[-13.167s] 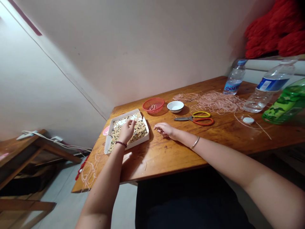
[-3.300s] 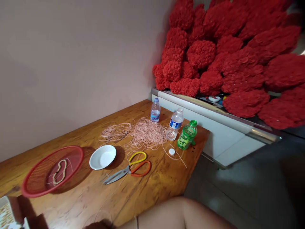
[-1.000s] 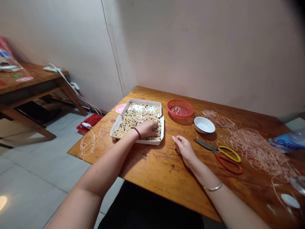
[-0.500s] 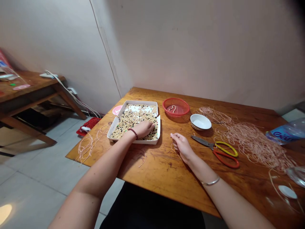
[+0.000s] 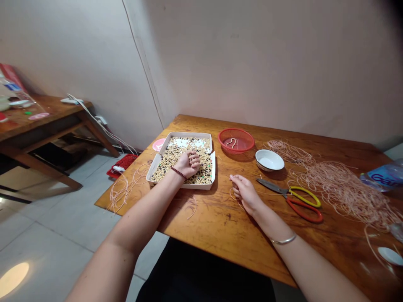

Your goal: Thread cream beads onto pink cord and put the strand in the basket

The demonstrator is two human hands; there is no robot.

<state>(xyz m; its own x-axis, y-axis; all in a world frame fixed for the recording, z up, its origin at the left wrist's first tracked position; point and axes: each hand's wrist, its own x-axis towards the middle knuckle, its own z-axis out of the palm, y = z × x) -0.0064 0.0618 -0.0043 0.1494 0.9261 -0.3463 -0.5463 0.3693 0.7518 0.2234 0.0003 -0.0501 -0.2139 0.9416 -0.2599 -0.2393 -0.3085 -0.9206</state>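
Observation:
My left hand (image 5: 189, 164), with a dark red bead bracelet at the wrist, is over a shallow white tray (image 5: 150, 180) of small cream, black and green beads (image 5: 170, 161). Its palm is turned up and the fingers are curled around a few beads. To the right of the tray, just above the table, my right hand (image 5: 245, 192) is closed, thumb pressed on the forefinger. It pinches a thin pink cord (image 5: 232, 193), which loops down below the fingers. Scissors (image 5: 285, 192) with one yellow and one red handle lie right of that hand.
A red mesh basket (image 5: 222, 144) with a short beaded string and a white bowl (image 5: 269, 160) stand behind. A tangled heap of pink cord (image 5: 336, 184) and a plastic bottle (image 5: 382, 176) lie at right. More cord (image 5: 121, 191) hangs near the table's left edge.
My left hand has turned from palm down in the beads to palm up, fingers curled. The right hand keeps its pinch on the cord. The whole view has shifted slightly.

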